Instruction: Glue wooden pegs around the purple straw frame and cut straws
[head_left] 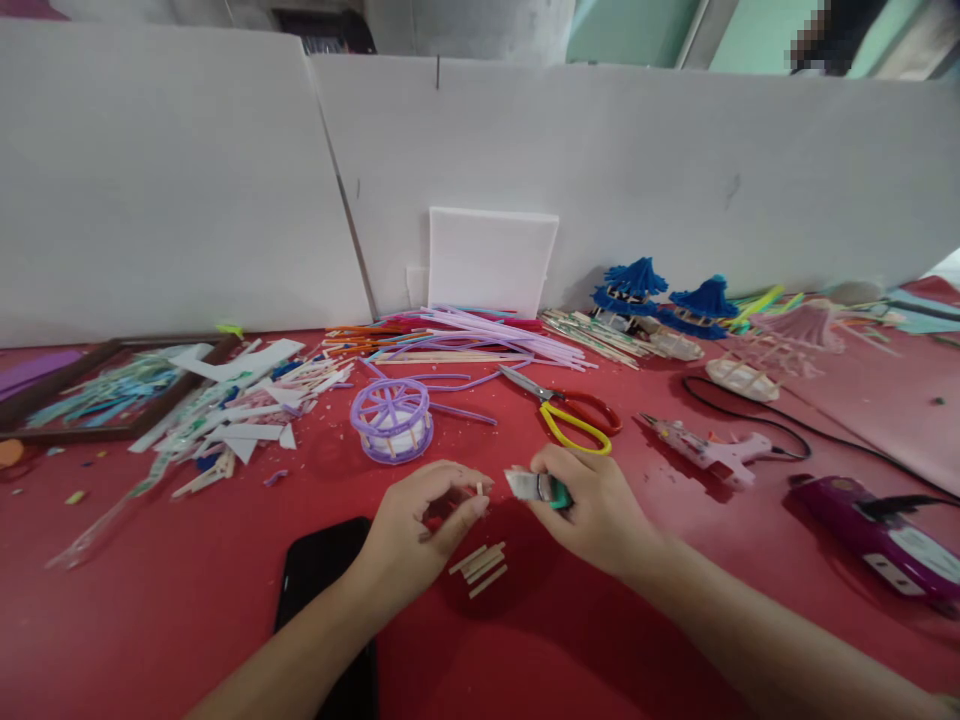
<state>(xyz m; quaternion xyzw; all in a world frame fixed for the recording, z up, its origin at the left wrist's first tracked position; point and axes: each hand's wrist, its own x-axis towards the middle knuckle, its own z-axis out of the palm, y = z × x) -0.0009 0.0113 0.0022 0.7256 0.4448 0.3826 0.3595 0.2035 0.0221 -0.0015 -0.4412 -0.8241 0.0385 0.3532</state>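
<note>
Between thumb and fingertips, my left hand [420,520] pinches a short wooden stick [481,489]. My right hand [596,505] is closed around a utility knife [534,487] with a green handle; its blade points left, a small gap from the stick. Several cut wooden stick pieces [480,566] lie on the red table just below both hands. Behind my left hand stands a small round purple frame [393,420] made of pipe cleaners with short wooden posts and a white inside. Scissors [577,408] with red and yellow handles lie behind my right hand.
A black phone [322,560] lies under my left forearm. To the right are a pink glue gun [709,450] with its cord and a purple power strip [877,530]. Pipe cleaners [480,335], paper scraps [255,400] and blue-roofed models [631,290] line the back, before a white partition [637,150].
</note>
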